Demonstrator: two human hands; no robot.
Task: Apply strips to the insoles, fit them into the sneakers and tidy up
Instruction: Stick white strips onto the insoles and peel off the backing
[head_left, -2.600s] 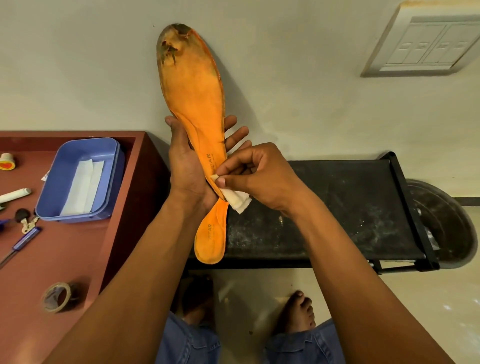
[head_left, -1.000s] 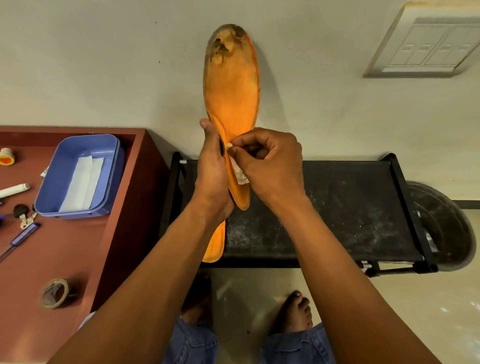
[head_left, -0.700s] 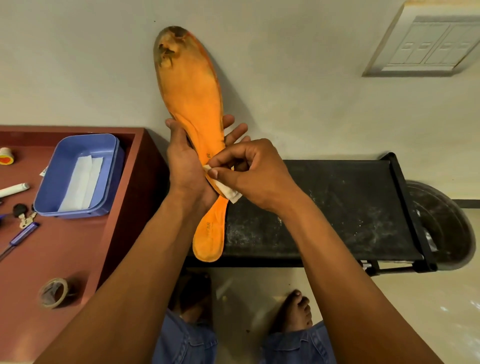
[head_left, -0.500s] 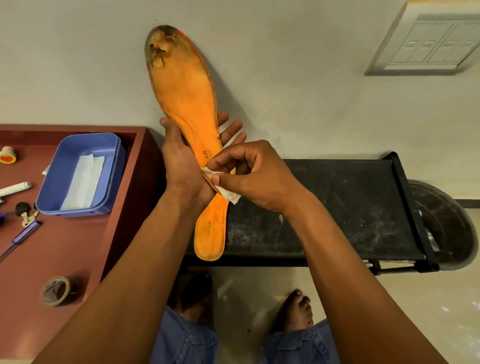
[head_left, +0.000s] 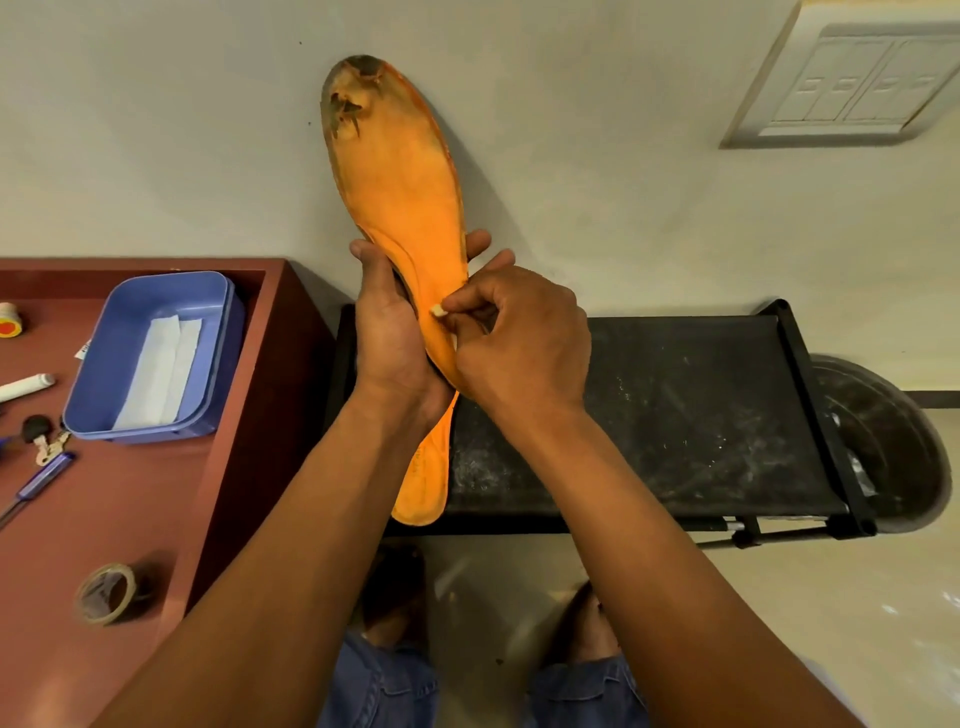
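The left hand (head_left: 388, 332) grips the orange insole (head_left: 402, 208) around its middle and holds it upright above the black rack (head_left: 675, 415). The right hand (head_left: 514, 338) pinches a small white strip (head_left: 439, 310) against the insole's edge. Farther left, on the red table (head_left: 130, 493), the blue tray (head_left: 156, 353) holds white strips (head_left: 161, 369).
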